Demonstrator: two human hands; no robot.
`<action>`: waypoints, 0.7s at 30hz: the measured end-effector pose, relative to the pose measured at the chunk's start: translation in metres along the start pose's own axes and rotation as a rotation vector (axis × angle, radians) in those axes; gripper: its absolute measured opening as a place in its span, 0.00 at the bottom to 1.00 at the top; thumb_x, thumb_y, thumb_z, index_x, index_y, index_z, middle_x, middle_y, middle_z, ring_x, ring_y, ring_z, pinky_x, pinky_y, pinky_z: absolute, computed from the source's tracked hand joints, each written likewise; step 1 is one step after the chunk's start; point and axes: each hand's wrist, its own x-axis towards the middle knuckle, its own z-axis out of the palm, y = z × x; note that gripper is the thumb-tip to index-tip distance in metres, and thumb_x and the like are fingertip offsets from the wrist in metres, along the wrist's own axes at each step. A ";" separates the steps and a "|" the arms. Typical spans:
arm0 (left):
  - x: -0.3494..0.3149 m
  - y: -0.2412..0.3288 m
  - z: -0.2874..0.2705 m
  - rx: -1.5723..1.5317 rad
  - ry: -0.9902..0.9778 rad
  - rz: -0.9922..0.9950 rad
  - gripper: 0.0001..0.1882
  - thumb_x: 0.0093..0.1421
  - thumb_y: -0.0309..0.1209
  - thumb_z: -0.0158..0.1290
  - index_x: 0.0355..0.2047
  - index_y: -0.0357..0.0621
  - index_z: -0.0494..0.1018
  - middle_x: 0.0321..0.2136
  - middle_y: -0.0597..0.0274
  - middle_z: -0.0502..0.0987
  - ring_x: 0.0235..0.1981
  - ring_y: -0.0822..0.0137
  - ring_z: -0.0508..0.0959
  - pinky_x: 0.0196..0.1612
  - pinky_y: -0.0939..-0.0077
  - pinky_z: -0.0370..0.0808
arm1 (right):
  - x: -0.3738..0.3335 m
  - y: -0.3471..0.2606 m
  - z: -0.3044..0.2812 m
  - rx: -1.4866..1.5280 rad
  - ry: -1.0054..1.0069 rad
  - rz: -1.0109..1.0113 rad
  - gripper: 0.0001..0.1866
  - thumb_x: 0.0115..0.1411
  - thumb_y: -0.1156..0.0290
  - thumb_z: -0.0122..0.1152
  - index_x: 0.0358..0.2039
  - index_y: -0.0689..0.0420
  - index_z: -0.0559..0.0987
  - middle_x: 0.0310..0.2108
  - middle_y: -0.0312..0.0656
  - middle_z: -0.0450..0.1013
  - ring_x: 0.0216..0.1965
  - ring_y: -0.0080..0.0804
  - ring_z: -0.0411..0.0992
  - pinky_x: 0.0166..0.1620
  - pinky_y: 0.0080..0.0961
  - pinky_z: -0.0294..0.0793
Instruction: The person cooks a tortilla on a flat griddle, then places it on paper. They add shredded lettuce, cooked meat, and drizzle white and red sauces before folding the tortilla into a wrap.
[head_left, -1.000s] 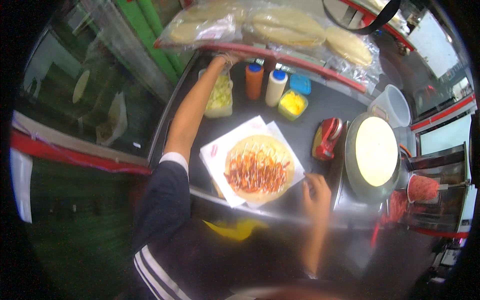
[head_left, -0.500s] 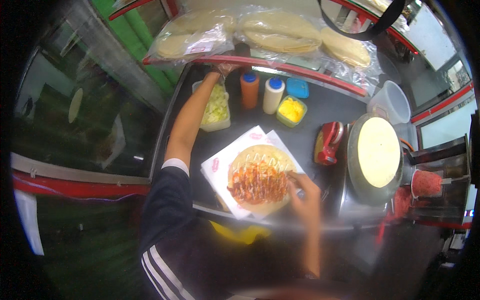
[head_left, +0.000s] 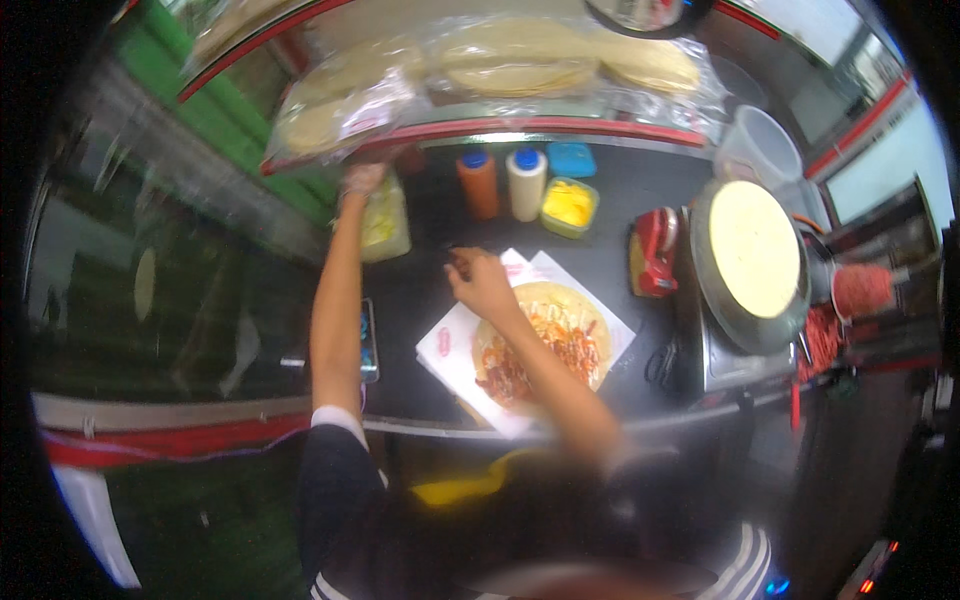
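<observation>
My left hand (head_left: 364,180) reaches to the far end of a clear tub of shredded lettuce (head_left: 384,225); its fingers are blurred. Over the upper left of the white paper sheets (head_left: 450,345), my right hand (head_left: 482,283) has its fingers curled in, with a small dark patch at their tips that I cannot make out. Below that forearm lies a round flatbread (head_left: 560,300) topped with browned, saucy pieces and thin white sauce lines. The forearm hides part of the topping.
An orange sauce bottle (head_left: 479,187), a white sauce bottle (head_left: 526,186) and a tub of yellow slices (head_left: 569,208) stand behind. At right are a red-topped container (head_left: 655,252) and a flatbread on a round griddle (head_left: 753,250). A phone (head_left: 370,340) lies left; bagged flatbreads (head_left: 515,60) fill the shelf.
My right hand has left the flatbread's right edge and crossed to its upper left. My left hand has shifted left, onto the lettuce tub's far end. The view has also shifted.
</observation>
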 end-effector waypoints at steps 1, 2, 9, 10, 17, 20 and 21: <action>-0.004 -0.002 -0.006 -0.111 -0.004 -0.065 0.41 0.72 0.63 0.54 0.71 0.45 0.63 0.64 0.49 0.66 0.63 0.42 0.69 0.68 0.39 0.66 | -0.003 0.011 -0.022 -0.055 0.123 0.022 0.20 0.69 0.70 0.72 0.57 0.70 0.87 0.49 0.61 0.88 0.48 0.53 0.90 0.53 0.45 0.87; -0.009 -0.003 -0.012 -0.148 -0.013 -0.125 0.41 0.71 0.63 0.56 0.70 0.45 0.65 0.62 0.49 0.68 0.60 0.43 0.71 0.67 0.41 0.68 | -0.001 0.023 -0.043 -0.055 0.213 0.026 0.21 0.69 0.69 0.72 0.58 0.69 0.87 0.49 0.61 0.88 0.49 0.53 0.89 0.54 0.45 0.87; -0.028 0.002 -0.044 -0.291 0.063 -0.271 0.36 0.66 0.59 0.68 0.59 0.40 0.80 0.46 0.48 0.85 0.45 0.47 0.85 0.55 0.53 0.83 | 0.039 0.083 -0.100 -0.061 0.391 0.256 0.27 0.68 0.71 0.69 0.64 0.73 0.82 0.58 0.68 0.83 0.59 0.64 0.84 0.65 0.50 0.82; -0.032 0.001 -0.055 -0.254 0.042 -0.256 0.36 0.66 0.59 0.69 0.57 0.39 0.82 0.43 0.48 0.87 0.43 0.48 0.87 0.54 0.55 0.85 | 0.045 0.088 -0.103 -0.080 0.462 0.243 0.28 0.67 0.71 0.69 0.65 0.73 0.81 0.60 0.68 0.82 0.59 0.63 0.84 0.65 0.50 0.81; -0.049 0.044 -0.163 -1.025 0.246 -0.729 0.33 0.54 0.50 0.83 0.46 0.34 0.89 0.40 0.48 0.93 0.38 0.54 0.92 0.49 0.62 0.88 | 0.047 0.082 -0.159 -0.226 0.515 0.151 0.22 0.70 0.72 0.70 0.64 0.60 0.85 0.67 0.57 0.79 0.55 0.49 0.87 0.60 0.41 0.86; -0.056 0.067 -0.210 -1.243 0.193 -0.789 0.32 0.55 0.48 0.83 0.48 0.34 0.87 0.40 0.47 0.92 0.40 0.58 0.92 0.47 0.60 0.87 | -0.017 0.033 -0.154 -0.006 0.439 0.076 0.19 0.72 0.72 0.70 0.62 0.59 0.86 0.65 0.54 0.79 0.54 0.45 0.86 0.56 0.36 0.87; -0.056 0.066 -0.227 -1.178 -0.039 -0.859 0.32 0.54 0.48 0.82 0.50 0.37 0.87 0.40 0.49 0.92 0.40 0.56 0.92 0.48 0.58 0.87 | -0.039 0.014 -0.151 0.094 0.389 -0.036 0.18 0.72 0.73 0.70 0.61 0.60 0.86 0.62 0.54 0.80 0.54 0.43 0.86 0.52 0.34 0.88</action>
